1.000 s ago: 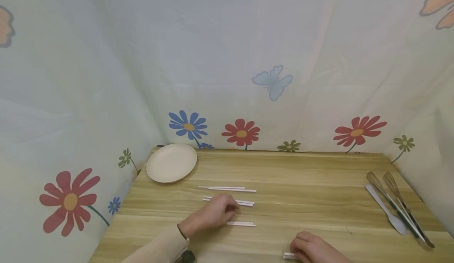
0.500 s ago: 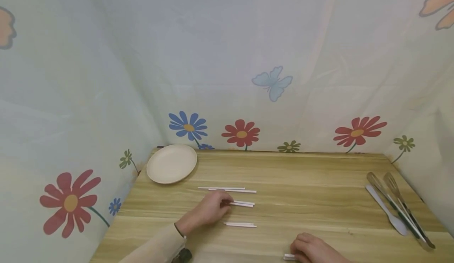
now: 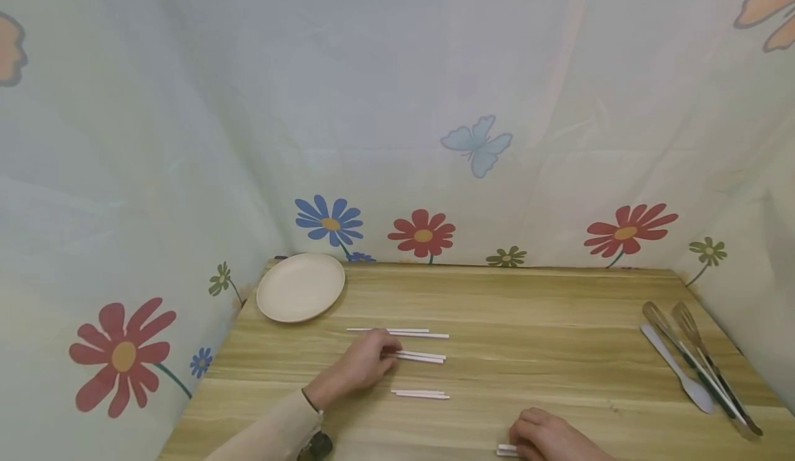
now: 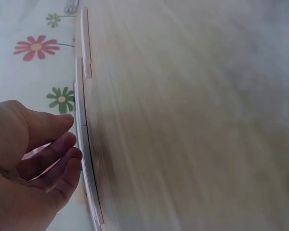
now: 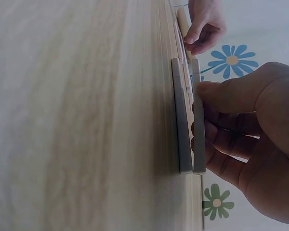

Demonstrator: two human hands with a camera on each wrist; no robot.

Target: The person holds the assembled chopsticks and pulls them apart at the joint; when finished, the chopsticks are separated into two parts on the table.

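My left hand [image 3: 366, 359] is over the left part of the middle pair of white chopsticks [image 3: 425, 357], covering their left ends. In the left wrist view its thumb and fingers are loosely bent, with a gap between them, and the fingertips are right beside a chopstick [image 4: 91, 168]. Behind it lies the far pair of chopsticks [image 3: 413, 335]; nearer me is another pair [image 3: 420, 395]. At the front edge of the view my right hand [image 3: 553, 437] pinches a pale chopstick [image 5: 199, 130] between thumb and fingers. A second one [image 5: 182, 130] lies alongside, close to the tabletop.
A round cream plate [image 3: 301, 287] sits at the back left corner of the wooden table [image 3: 528, 350]. On the right lie a white spoon [image 3: 675, 366] and a tongs-like utensil [image 3: 714, 378] with two slotted ends. Flower-printed cloth [image 3: 528, 192] hangs around the table.
My left hand has slid leftward and slightly away from me along the middle pair, uncovering more of their right part and the near pair's left ends. My right hand has stayed put.
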